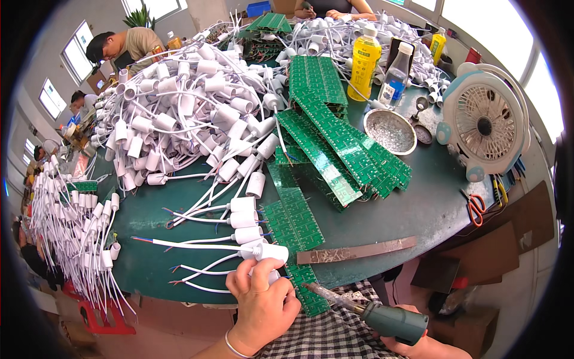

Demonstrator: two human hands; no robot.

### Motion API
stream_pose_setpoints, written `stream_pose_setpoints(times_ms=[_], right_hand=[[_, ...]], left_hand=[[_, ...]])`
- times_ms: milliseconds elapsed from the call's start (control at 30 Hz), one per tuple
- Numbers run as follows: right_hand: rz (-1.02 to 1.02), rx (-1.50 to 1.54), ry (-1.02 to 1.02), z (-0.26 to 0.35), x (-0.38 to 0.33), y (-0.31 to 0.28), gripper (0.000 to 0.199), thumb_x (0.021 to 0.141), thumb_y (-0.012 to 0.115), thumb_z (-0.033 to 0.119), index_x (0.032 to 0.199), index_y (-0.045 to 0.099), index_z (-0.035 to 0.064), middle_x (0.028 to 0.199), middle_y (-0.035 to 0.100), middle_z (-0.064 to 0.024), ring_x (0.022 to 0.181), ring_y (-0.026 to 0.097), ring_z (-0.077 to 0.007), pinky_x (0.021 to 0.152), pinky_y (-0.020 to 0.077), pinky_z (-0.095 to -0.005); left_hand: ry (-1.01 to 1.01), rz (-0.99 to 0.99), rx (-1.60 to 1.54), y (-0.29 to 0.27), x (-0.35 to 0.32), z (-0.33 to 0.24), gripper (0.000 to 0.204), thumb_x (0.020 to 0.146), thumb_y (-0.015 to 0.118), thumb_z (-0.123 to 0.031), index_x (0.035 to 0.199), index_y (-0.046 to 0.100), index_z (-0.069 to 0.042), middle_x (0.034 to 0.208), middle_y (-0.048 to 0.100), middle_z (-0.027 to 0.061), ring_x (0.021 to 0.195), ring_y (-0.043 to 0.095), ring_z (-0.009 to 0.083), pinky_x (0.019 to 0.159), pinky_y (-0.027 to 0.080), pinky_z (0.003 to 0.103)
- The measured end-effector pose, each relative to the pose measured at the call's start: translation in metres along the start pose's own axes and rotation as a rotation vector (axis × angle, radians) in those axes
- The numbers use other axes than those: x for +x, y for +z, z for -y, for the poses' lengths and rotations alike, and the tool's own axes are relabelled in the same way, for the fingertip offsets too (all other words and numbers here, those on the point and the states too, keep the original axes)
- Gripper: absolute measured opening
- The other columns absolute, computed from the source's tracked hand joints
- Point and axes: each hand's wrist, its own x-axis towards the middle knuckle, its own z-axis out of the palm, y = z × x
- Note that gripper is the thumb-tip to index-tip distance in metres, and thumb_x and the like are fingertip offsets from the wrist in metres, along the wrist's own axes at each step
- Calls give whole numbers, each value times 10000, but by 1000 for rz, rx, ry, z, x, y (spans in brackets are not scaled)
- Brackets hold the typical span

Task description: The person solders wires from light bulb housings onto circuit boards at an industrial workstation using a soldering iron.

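My left hand (263,308) has its fingers closed round a white cylindrical lamp socket (272,252) with a white cable trailing left. More sockets (242,219) with bare coloured wire ends line up just beyond it, along the edge of a strip of green circuit boards (293,218). In my right hand (409,342) is a soldering iron (382,320) with a dark green handle. Its tip points left, over the near end of the strip, close to my left fingers. Whether the tip touches the board I cannot tell.
Beyond lie stacked green boards (323,152) and a heap of white sockets (197,107). A metal bowl (390,128), bottles (365,63) and a fan (484,122) stand right. A brown strip (359,250) and orange-handled scissors (476,209) lie nearer. Other people (134,48) sit farther off.
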Motion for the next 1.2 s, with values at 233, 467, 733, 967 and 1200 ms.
stream_pose_setpoints(times_ms=[233,467,733,967,1200], right_hand=[[41,6,-1,10,12,0,541,753,708,32,1236,476,-46,1132,595,-162,1007,591,-234,889,465,-360],[20,32,10,5,8,2,528,746,710,33,1215,487,-63,1110,616,-180,987,611,-245,875,476,-355],[43,29,-34,14,15,1,517,750,705,35,1209,489,-67,1089,620,-177,969,615,-244,866,481,-358],[23,40,9,6,8,2,528,749,695,21,1223,477,-62,1092,619,-175,976,611,-246,867,477,-360],[44,61,53,2,9,5,531,758,708,43,1226,478,-54,1096,620,-167,983,610,-246,873,473,-356]], left_hand=[[0,7,3,-1,0,1,118,583,676,-95,635,580,-140,1189,437,54,1122,337,370,927,229,513],[52,34,-19,-6,4,3,111,592,680,-103,637,585,-141,1193,446,49,1118,350,351,916,237,495],[50,42,-15,-7,6,3,114,596,685,-109,641,585,-136,1197,463,45,1124,363,336,909,243,484],[45,22,-12,-6,7,2,116,584,674,-97,623,570,-133,1192,469,41,1126,365,334,907,248,480],[42,27,17,-5,7,1,116,579,667,-101,616,562,-132,1194,466,41,1130,362,333,908,246,481]])
